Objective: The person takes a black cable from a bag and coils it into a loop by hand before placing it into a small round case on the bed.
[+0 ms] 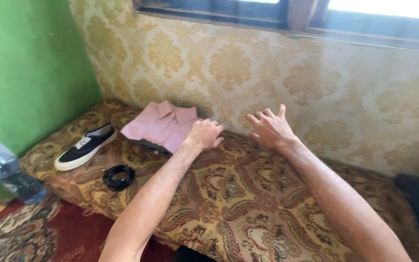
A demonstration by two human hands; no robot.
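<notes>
Left hand (pixel 204 135) is curled into a loose fist, knuckles pressed on the right edge of the folded pink shirt (pixel 161 126), fingers tucked under and gripping nothing I can make out. Right hand (pixel 270 128) is open, fingers spread, hovering just right of the shirt and close to the patterned wall (pixel 316 92); whether it touches the cushion I cannot tell.

The shirt lies flat, collar up, at the back of the floor cushion (pixel 248 204), its far edge almost against the wall. Left of the shirt, a black sneaker (pixel 84 147) with a white sole lies on its sole, just beside it but apart. In front of the shirt, nearer the cushion's front edge, sits a coiled black belt (pixel 119 176), well clear of both hands. Right of the shirt the cushion runs on bare and wide.

Further left of the shirt rises a green wall (pixel 30 68). Below the cushion's front edge there's a red rug (pixel 69 233), and a plastic water bottle (pixel 10 177) lying at the far left. A window frame (pixel 287 14) runs above.
</notes>
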